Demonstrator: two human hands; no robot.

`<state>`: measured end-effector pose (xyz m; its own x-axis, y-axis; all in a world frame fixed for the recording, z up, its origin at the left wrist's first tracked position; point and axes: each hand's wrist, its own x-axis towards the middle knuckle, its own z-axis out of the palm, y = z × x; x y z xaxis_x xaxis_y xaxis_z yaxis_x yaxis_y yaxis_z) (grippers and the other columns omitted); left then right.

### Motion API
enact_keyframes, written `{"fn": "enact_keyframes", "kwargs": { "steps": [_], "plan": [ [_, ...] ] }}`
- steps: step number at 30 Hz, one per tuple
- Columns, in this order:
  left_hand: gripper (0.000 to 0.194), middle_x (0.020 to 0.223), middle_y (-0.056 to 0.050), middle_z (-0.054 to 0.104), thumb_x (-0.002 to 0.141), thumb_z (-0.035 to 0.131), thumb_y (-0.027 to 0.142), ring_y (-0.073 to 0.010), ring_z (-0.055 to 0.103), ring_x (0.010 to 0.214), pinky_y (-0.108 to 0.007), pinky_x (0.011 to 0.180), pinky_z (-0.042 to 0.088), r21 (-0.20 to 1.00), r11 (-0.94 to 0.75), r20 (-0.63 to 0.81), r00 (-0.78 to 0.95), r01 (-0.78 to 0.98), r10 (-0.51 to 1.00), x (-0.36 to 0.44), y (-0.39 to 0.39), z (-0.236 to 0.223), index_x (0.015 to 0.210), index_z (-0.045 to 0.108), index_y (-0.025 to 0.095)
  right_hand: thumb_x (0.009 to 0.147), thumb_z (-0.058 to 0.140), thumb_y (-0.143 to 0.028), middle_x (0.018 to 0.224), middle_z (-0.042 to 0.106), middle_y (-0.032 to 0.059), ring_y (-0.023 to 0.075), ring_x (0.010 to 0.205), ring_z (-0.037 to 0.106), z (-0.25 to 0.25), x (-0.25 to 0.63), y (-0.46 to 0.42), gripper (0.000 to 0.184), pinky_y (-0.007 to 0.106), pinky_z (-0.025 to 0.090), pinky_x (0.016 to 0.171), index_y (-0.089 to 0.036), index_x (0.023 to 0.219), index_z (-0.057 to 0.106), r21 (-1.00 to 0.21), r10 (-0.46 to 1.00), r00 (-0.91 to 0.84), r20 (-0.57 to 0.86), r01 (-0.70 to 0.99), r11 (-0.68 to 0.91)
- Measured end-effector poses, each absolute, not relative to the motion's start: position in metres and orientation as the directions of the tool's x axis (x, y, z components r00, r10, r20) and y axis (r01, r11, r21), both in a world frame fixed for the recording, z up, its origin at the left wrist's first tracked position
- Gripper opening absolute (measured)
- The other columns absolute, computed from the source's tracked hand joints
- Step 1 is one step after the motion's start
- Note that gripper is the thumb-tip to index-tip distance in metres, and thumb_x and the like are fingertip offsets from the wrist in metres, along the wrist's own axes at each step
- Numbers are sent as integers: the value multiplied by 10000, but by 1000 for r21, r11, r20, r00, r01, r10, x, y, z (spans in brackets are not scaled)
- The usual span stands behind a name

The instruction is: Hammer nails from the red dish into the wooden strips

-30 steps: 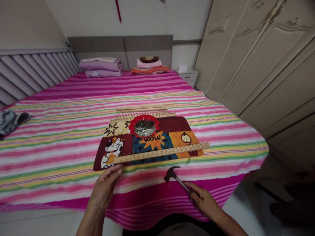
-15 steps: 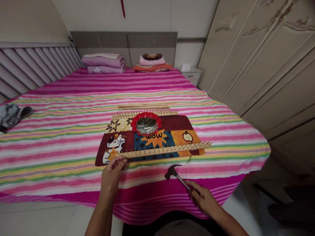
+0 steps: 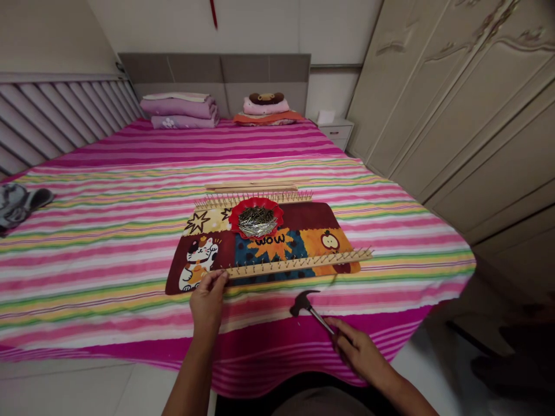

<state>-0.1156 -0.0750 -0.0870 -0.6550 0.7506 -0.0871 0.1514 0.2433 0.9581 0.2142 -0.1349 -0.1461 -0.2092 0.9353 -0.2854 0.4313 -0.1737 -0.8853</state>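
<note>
A long wooden strip (image 3: 277, 267) studded with a row of upright nails lies along the near edge of a patterned mat (image 3: 281, 234). At its left end, my left hand (image 3: 208, 294) is closed, fingertips pinching the wood; a nail between them would be too small to see. My right hand (image 3: 358, 352) grips a claw hammer (image 3: 318, 316) by its handle, with the dark head low over the bedspread in front of the strip. Beyond the strip, a red scalloped dish (image 3: 234, 218) holds a heap of loose nails (image 3: 258, 222).
A second nail-studded strip (image 3: 212, 203) lies behind the dish, and plain wooden strips (image 3: 251, 186) lie past it. Everything rests on a striped bedspread (image 3: 108, 231). Grey cloth (image 3: 19, 205) lies far left. Folded bedding (image 3: 180, 110) is by the headboard; a wardrobe (image 3: 455, 104) stands right.
My left hand has shifted a little to the right along the strip's left end and covers it more. My right hand and the hammer have barely moved.
</note>
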Motion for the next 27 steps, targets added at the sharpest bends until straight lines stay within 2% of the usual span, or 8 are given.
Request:
{"fn": "enact_keyframes", "kwargs": {
  "steps": [6, 9, 11, 13, 15, 17, 22, 27],
  "plan": [
    [318, 783, -4, 682, 641, 623, 466, -165, 612, 732, -293, 718, 492, 938, 264, -65, -635, 224, 769, -117, -73, -95, 822, 670, 208, 794, 468, -384, 539, 503, -37, 118, 460, 426, -145, 213, -135, 477, 227, 396, 435, -152, 1184, 616, -890, 939, -199, -280, 420, -177],
    [306, 856, -21, 681, 657, 595, 467, -176, 610, 782, -294, 743, 485, 928, 245, -20, -619, 281, 785, -117, -72, -97, 807, 665, 210, 800, 467, -410, 591, 588, -9, 134, 488, 498, -142, 213, -135, 483, 250, 454, 475, -155, 1180, 622, -884, 941, -199, -274, 438, -164],
    [286, 874, -28, 676, 669, 579, 457, -184, 605, 818, -301, 772, 476, 906, 232, 38, -613, 355, 789, -117, -72, -97, 792, 662, 213, 799, 479, -436, 748, 689, 43, 173, 610, 603, -138, 213, -136, 480, 288, 517, 585, -168, 1163, 641, -876, 945, -210, -252, 464, -131],
    [258, 855, -28, 671, 685, 562, 438, -186, 599, 824, -301, 787, 464, 870, 217, 103, -592, 444, 799, -116, -72, -96, 776, 659, 217, 803, 492, -443, 961, 722, 87, 222, 809, 660, -132, 212, -137, 466, 326, 532, 740, -178, 1149, 656, -872, 946, -239, -221, 482, -82],
    [240, 835, -27, 666, 705, 542, 422, -184, 597, 812, -296, 779, 459, 838, 195, 152, -561, 510, 813, -115, -73, -95, 769, 655, 220, 824, 483, -413, 1073, 705, 98, 249, 949, 653, -121, 209, -138, 448, 346, 513, 835, -179, 1171, 644, -871, 938, -285, -199, 490, -36],
    [238, 836, -28, 666, 727, 522, 413, -181, 597, 811, -288, 768, 458, 821, 170, 189, -539, 545, 821, -114, -74, -94, 777, 652, 221, 854, 457, -360, 1091, 701, 90, 250, 1016, 635, -105, 201, -137, 436, 353, 500, 875, -185, 1225, 603, -871, 924, -339, -175, 490, 15],
    [223, 860, -34, 671, 765, 496, 383, -181, 599, 848, -284, 793, 451, 792, 124, 247, -501, 598, 830, -112, -76, -98, 807, 644, 220, 907, 419, -284, 1095, 689, 78, 208, 1043, 625, -56, 165, -122, 401, 302, 485, 906, -201, 1278, 546, -871, 901, -434, 3, 441, 215],
    [200, 852, -42, 676, 767, 494, 352, -180, 605, 850, -284, 794, 452, 784, 79, 297, -484, 616, 823, -111, -76, -102, 795, 638, 216, 920, 375, -201, 1064, 665, 99, 200, 963, 629, -28, 124, -95, 415, 310, 512, 828, -210, 1322, 478, -741, 821, -523, 229, 453, 496]
  ]
}}
